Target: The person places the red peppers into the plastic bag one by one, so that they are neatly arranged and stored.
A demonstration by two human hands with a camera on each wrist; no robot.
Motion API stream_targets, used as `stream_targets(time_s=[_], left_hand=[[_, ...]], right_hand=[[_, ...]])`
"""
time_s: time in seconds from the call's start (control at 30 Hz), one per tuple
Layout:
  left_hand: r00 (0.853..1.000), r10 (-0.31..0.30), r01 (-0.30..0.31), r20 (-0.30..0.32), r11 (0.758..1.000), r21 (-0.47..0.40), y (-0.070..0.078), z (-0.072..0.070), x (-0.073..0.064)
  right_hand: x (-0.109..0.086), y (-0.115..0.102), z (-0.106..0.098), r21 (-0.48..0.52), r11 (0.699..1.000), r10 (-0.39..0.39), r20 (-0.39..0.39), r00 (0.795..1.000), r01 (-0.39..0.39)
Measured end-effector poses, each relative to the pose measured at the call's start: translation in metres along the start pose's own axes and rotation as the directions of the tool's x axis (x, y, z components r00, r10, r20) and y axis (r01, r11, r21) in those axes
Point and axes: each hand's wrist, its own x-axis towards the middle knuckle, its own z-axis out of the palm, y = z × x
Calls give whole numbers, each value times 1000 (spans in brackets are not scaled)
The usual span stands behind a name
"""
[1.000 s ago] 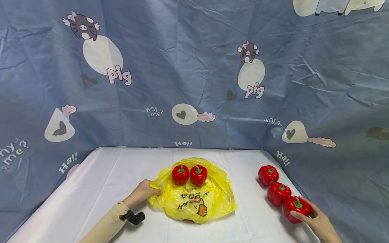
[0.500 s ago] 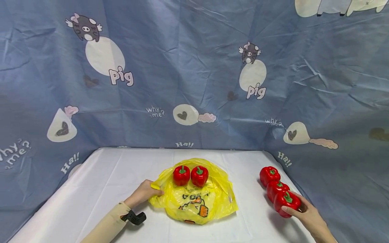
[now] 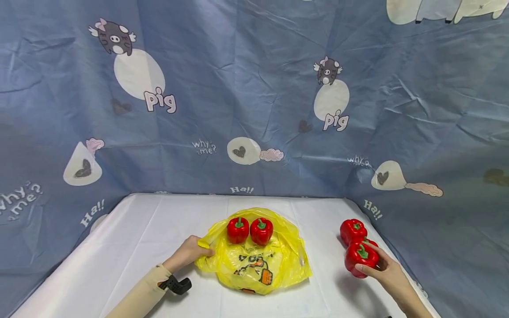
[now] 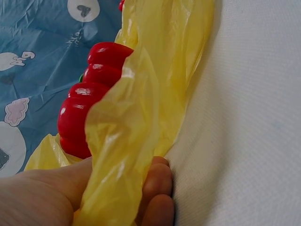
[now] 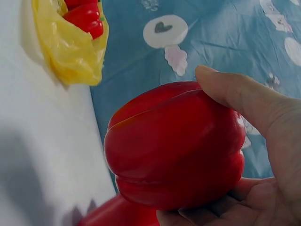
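My left hand (image 3: 191,254) pinches the left edge of a yellow plastic bag (image 3: 296,265) that lies open on the table. Two red bell peppers with green stems, a left one (image 3: 237,230) and a right one (image 3: 261,231), sit side by side in the bag. In my right hand (image 3: 387,269) is another red bell pepper (image 5: 174,146), thumb on one side and fingers curled under the other. It is raised over the table, its shadow below it. In the head view it overlaps a red pepper (image 3: 371,242) behind it; one more red pepper (image 3: 352,230) stands farther back.
A white cloth (image 3: 167,221) covers the table. Blue printed fabric (image 3: 254,88) hangs behind it and along both sides. On my left wrist is a black strap (image 3: 175,285), below a beige sleeve (image 3: 139,293).
My right hand has lifted its bell pepper off the table and carried it left and slightly away from me. My left hand keeps its grip on the bag, and the peppers inside stay put.
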Motion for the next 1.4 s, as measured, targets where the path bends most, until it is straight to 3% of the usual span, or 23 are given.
stream_targets(time_s=[0.3, 0.6, 0.9, 1.1, 1.4], left_hand=[[1000, 2, -2, 0, 1000, 2, 0, -1, -1], [1000, 8, -8, -4, 1000, 1, 4, 0, -3], [1000, 14, -14, -2, 1000, -2, 5, 1, -3], [1000, 16, -16, 8, 1000, -9, 2, 1, -4], [1000, 5, -5, -7, 1000, -5, 2, 0, -3]], right_hand=[[8, -27, 19, 38, 996, -80, 21, 997, 79], [24, -52, 42, 24, 981, -195, 62, 979, 194], [34, -74, 66, 57, 964, -266, 112, 957, 261], [40, -86, 84, 92, 960, -276, 161, 948, 264], [43, -107, 125, 167, 919, -390, 249, 886, 357]])
